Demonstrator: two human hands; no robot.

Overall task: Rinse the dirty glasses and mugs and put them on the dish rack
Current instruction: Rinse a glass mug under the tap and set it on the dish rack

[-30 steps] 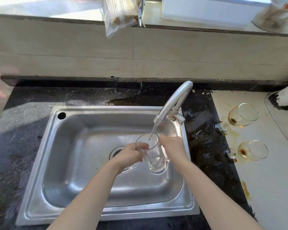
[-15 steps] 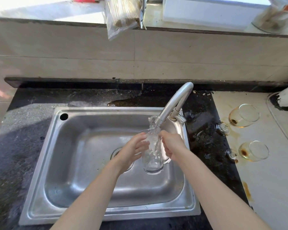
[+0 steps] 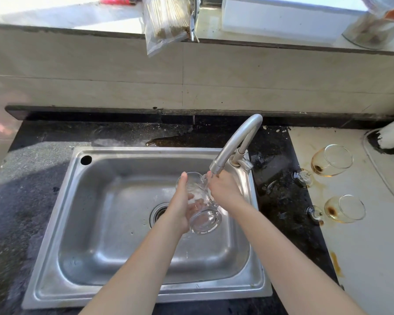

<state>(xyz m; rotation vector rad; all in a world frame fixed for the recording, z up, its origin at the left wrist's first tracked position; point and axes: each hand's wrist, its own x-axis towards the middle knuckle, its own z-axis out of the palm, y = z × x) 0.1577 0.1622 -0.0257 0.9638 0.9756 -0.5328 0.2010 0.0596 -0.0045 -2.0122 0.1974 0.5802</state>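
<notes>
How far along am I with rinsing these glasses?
Done: nothing visibly; no dish rack is in view. In hand: the left hand and right hand hold a clear glass tilted under the faucet over the sink. Left: two stained stemmed glasses lie on their sides on the counter at right.

Clear tumbler (image 3: 201, 208) tilted above sink (image 3: 123, 153), far stemmed glass (image 3: 331, 160), near stemmed glass (image 3: 345, 209), both on their sides (brown dregs)
</notes>
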